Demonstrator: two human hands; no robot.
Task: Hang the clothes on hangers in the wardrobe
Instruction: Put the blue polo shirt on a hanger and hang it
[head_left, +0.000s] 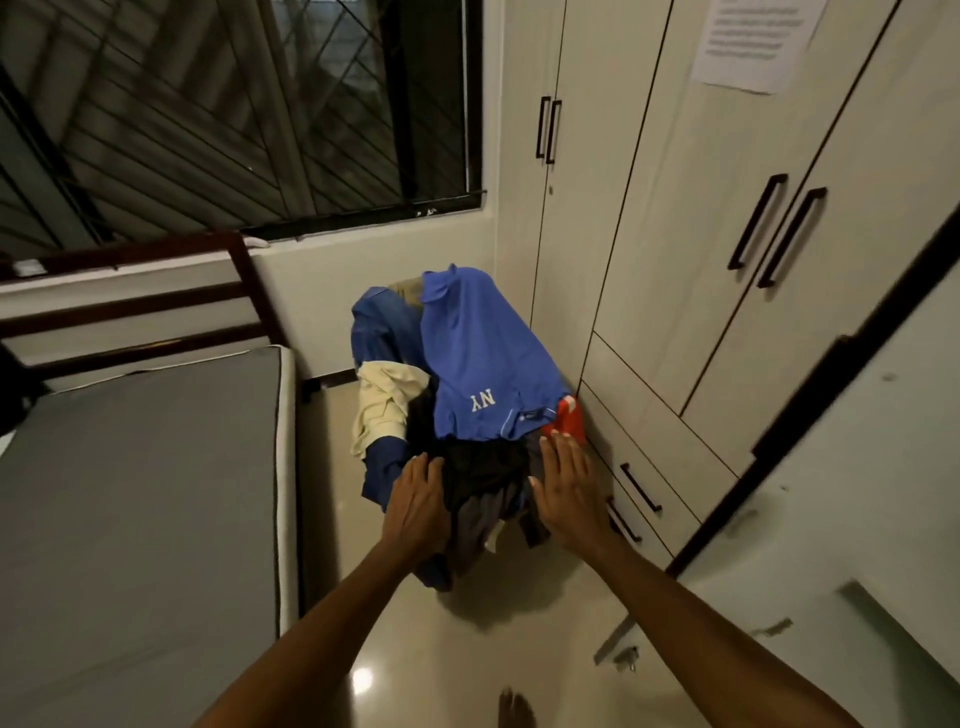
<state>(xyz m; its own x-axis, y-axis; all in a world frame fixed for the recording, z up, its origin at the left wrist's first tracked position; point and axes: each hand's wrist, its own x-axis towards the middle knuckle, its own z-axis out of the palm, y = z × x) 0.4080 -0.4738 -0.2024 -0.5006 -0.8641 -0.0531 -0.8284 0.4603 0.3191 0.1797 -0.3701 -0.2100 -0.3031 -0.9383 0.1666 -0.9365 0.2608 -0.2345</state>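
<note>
Both arms outstretched, left hand (415, 506) and right hand (566, 486) flat against clothes pile (467, 374)

Clothes pile (467, 415) hides whatever holds it; paper's (748, 41) print illegible.

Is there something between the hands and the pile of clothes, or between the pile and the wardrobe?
Nothing stands between the hands and the pile of clothes: the left hand and the right hand are already at its near side. The wardrobe doors right of the pile are closed, so they block the inside.
</note>
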